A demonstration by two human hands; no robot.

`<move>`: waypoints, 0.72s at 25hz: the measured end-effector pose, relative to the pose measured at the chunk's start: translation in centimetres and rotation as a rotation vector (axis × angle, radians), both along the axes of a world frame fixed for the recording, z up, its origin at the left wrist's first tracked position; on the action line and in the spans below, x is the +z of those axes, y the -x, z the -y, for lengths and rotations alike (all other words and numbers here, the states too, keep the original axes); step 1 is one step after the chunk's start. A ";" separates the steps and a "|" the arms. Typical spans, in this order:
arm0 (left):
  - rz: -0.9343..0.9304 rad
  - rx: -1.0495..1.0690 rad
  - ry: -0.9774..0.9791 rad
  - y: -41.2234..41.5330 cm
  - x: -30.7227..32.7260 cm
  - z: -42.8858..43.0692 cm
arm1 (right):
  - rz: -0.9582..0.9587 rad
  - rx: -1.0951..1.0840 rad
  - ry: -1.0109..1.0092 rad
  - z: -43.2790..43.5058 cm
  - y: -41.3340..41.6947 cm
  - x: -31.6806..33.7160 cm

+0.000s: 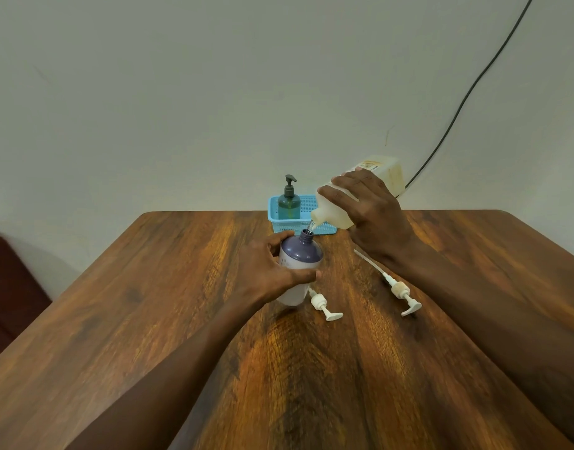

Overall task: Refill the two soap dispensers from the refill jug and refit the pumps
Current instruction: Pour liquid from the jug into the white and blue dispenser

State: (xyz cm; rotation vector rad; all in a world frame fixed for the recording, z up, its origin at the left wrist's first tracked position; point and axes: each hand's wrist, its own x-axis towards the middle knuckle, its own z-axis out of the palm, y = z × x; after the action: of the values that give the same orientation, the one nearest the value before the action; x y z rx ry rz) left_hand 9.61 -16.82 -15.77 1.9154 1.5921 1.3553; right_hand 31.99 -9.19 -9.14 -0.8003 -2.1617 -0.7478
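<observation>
Where the right hand (373, 216) grips, the jug (388, 173) is hidden.

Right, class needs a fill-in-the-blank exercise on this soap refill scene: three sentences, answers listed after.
1. The right hand tilts the ____ over the bottle.
2. ____ loose pumps lie on the table.
3. The green dispenser stands in the ____ basket.
Missing: jug; two; blue.
</observation>
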 end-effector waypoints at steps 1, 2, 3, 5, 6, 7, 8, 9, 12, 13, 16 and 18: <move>-0.002 0.003 0.001 0.0 0.0 0.0 | 0.002 -0.002 -0.004 0.0 0.0 0.0; -0.004 0.004 0.002 0.0 0.0 0.0 | 0.004 -0.003 -0.007 0.0 0.0 0.0; -0.006 0.002 0.005 0.0 0.0 0.0 | 0.004 -0.003 -0.013 0.1 0.0 0.1; -0.006 -0.010 0.008 0.0 0.1 0.2 | 0.008 0.003 -0.030 0.1 0.1 0.2; -0.003 -0.015 0.008 0.0 0.1 0.2 | 0.017 0.005 -0.039 0.1 0.1 0.2; 0.000 -0.015 0.009 0.0 0.1 0.3 | 0.028 0.008 -0.048 0.1 0.1 0.3; 0.002 -0.016 0.012 0.0 0.2 0.3 | 0.039 0.011 -0.056 0.1 0.1 0.3; 0.005 -0.017 0.016 -0.1 0.2 0.4 | 0.048 0.015 -0.061 0.0 0.1 0.3; 0.009 -0.009 0.011 -0.2 0.3 0.3 | 0.082 0.024 -0.069 0.0 0.2 0.2; 0.009 -0.007 0.008 -0.2 0.2 0.3 | 0.093 0.022 -0.074 0.0 0.2 0.2; -0.003 -0.011 0.006 -0.1 0.2 0.3 | 0.114 0.024 -0.101 -0.1 0.2 0.2; -0.004 -0.022 0.007 -0.2 0.3 0.4 | 0.125 0.045 -0.120 -0.1 0.3 0.1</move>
State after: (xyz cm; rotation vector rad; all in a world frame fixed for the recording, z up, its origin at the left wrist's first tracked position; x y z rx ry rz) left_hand 9.78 -17.25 -15.45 1.9262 1.5714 1.3364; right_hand 31.70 -9.04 -9.07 -0.6570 -2.2138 -0.9165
